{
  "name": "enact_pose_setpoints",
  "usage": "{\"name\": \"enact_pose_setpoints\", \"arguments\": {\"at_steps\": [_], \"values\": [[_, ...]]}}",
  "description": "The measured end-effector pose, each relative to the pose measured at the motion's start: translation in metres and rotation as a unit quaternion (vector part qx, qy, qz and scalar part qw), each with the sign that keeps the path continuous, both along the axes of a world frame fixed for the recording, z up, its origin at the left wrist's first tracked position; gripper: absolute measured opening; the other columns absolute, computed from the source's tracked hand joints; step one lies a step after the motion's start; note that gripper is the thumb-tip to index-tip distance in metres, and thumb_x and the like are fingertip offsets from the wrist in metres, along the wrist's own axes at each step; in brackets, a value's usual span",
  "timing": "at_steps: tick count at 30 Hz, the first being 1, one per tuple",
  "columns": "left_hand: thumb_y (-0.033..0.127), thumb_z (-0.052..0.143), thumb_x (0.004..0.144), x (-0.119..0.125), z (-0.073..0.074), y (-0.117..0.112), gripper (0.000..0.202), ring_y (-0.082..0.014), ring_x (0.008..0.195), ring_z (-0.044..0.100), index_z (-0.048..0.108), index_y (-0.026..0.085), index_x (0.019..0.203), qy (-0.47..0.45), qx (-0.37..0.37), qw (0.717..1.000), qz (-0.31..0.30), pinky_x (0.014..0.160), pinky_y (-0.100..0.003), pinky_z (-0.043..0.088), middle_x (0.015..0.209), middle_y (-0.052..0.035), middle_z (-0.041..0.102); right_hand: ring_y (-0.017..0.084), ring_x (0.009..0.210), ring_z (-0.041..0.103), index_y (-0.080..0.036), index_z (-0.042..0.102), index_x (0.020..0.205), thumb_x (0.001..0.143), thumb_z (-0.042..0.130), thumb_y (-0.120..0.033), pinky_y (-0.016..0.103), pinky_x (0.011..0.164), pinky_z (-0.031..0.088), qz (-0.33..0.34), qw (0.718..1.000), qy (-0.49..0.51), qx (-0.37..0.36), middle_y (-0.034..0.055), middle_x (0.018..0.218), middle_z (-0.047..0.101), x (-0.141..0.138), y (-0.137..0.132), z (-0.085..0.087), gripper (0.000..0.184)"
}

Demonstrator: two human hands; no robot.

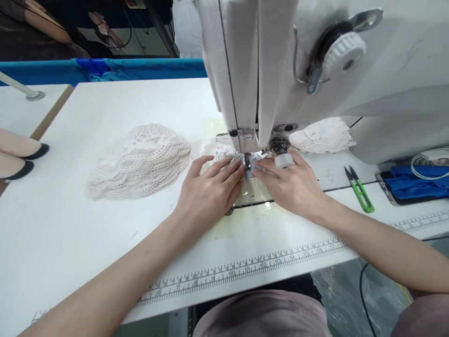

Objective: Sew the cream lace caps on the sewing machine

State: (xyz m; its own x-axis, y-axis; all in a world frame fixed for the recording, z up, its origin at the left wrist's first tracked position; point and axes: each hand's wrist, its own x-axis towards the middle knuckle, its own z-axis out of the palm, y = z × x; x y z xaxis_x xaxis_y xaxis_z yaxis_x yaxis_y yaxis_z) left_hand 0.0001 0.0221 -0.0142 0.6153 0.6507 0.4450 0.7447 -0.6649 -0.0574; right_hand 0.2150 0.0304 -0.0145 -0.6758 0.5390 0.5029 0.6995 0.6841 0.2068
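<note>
A white sewing machine (242, 70) stands over the table, its presser foot (247, 161) down between my hands. Strips of white lace (150, 161) lie bunched to the left and run in a narrow band to the needle area. More lace (326, 135) lies behind and to the right of the foot. My left hand (213, 189) rests flat on the lace just left of the foot, fingers stretched out. My right hand (291, 182) is right of the foot, fingers apart and bent, tips at the metal plate (252, 192). A white knob partly hides its fingers.
Green thread snips (360, 189) lie at the right, beside a phone (387, 189) with blue cloth (419, 181) on it. A printed ruler (263, 267) runs along the table's front edge. Black-tipped beige rods or legs (21, 157) jut in at left. Another person's arm (47, 22) shows at the back.
</note>
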Motion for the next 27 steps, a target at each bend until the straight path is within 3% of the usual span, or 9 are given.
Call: {"name": "enact_pose_setpoints", "arguments": {"at_steps": [6,12,15,18,20,22,24,27], "values": [[0.026,0.045,0.097,-0.001,0.001,0.001,0.034,-0.0261,0.12,0.058,0.059,0.014,0.127,-0.036,-0.047,0.998,0.022,0.093,-0.042,0.052,0.129,-0.0097,0.063,0.021,0.098,0.062,-0.02,0.071,0.1,0.088,0.045,-0.004,0.042,0.097,0.041,0.0,0.999,0.007,-0.04,0.0028,0.104,0.073,-0.001,-0.002,0.003,0.033],[0.019,0.04,0.097,-0.004,0.0,0.005,0.029,-0.0266,0.109,0.063,0.065,0.012,0.109,-0.041,-0.058,0.995,0.066,0.082,-0.038,0.055,0.117,-0.0113,0.069,0.019,0.085,0.065,-0.016,0.071,0.105,0.086,0.046,-0.004,0.04,0.091,0.046,0.015,0.998,0.037,-0.042,0.0047,0.098,0.075,-0.001,-0.002,0.006,0.033],[0.018,0.038,0.095,-0.01,0.015,0.004,0.028,-0.0287,0.099,0.065,0.066,0.014,0.098,-0.013,-0.105,0.988,0.112,0.076,-0.04,0.052,0.106,-0.0106,0.071,0.017,0.08,0.066,-0.014,0.068,0.109,0.089,0.048,-0.007,0.037,0.088,0.049,0.048,0.996,0.068,-0.038,0.0046,0.1,0.075,0.002,-0.003,0.007,0.03],[0.026,0.043,0.093,-0.022,0.043,-0.003,0.023,-0.0226,0.077,0.064,0.065,0.019,0.09,-0.052,-0.261,0.958,0.107,0.065,-0.034,0.047,0.088,-0.0048,0.07,0.019,0.094,0.067,-0.017,0.063,0.117,0.091,0.054,-0.017,0.037,0.087,0.05,0.1,0.979,0.14,-0.113,0.0054,0.11,0.072,0.001,-0.007,0.01,0.028],[0.034,0.043,0.093,-0.032,0.061,-0.009,0.023,-0.017,0.067,0.059,0.062,0.022,0.088,-0.128,-0.374,0.916,0.063,0.058,-0.028,0.043,0.081,-0.001,0.067,0.023,0.114,0.061,-0.018,0.054,0.129,0.086,0.064,-0.03,0.042,0.094,0.049,0.126,0.947,0.181,-0.234,0.0092,0.128,0.063,-0.004,-0.014,0.015,0.045],[0.038,0.042,0.093,-0.04,0.073,-0.014,0.024,-0.0148,0.067,0.055,0.059,0.022,0.085,-0.195,-0.419,0.887,0.028,0.058,-0.026,0.041,0.077,0.0001,0.061,0.025,0.121,0.056,-0.019,0.047,0.135,0.079,0.072,-0.037,0.045,0.098,0.048,0.13,0.891,0.219,-0.375,0.0116,0.137,0.056,-0.011,-0.021,0.02,0.064],[0.039,0.043,0.092,-0.044,0.077,-0.016,0.024,-0.0142,0.068,0.052,0.057,0.022,0.083,-0.235,-0.432,0.87,0.012,0.059,-0.026,0.04,0.077,-0.0002,0.057,0.022,0.112,0.062,-0.02,0.054,0.127,0.079,0.072,-0.036,0.043,0.095,0.052,0.135,0.813,0.273,-0.496,0.0102,0.128,0.062,-0.018,-0.027,0.024,0.054],[0.038,0.043,0.092,-0.044,0.074,-0.014,0.024,-0.0139,0.068,0.049,0.056,0.022,0.081,-0.258,-0.443,0.858,0.012,0.06,-0.027,0.039,0.076,-0.0002,0.054,0.015,0.09,0.068,-0.018,0.065,0.107,0.083,0.068,-0.032,0.036,0.085,0.056,0.161,0.707,0.352,-0.592,0.0055,0.104,0.071,-0.025,-0.03,0.026,0.028]]}}
